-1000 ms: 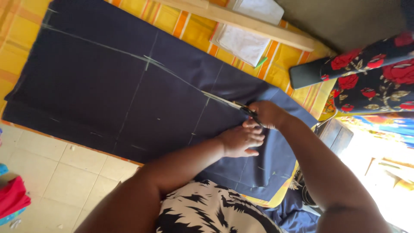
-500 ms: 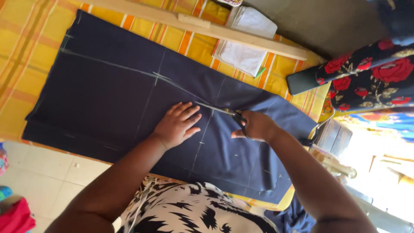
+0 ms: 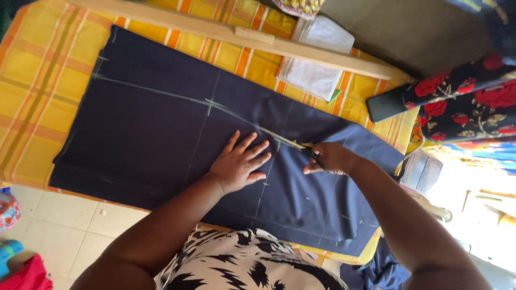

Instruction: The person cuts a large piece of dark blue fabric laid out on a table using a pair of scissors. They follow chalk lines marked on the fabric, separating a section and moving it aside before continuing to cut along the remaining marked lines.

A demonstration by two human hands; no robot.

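A large piece of dark navy fabric (image 3: 161,118) with pale chalk lines lies spread on a table covered by a yellow and orange striped cloth (image 3: 37,80). My left hand (image 3: 239,164) rests flat on the fabric, fingers spread, just left of the cut. My right hand (image 3: 330,158) grips a pair of scissors (image 3: 301,146) whose blades point left along a curved chalk line. My forearms reach in from the bottom of the view.
A long wooden ruler (image 3: 231,33) lies across the table's far side, with folded white fabric (image 3: 317,59) beside it. Dark cloth with red roses (image 3: 467,102) sits at the right. Tiled floor (image 3: 64,231) shows at the lower left, with a red cloth (image 3: 24,274).
My left hand has left my right hand and moved left, settling flat on the fabric. The scissors have advanced left along the chalk line.
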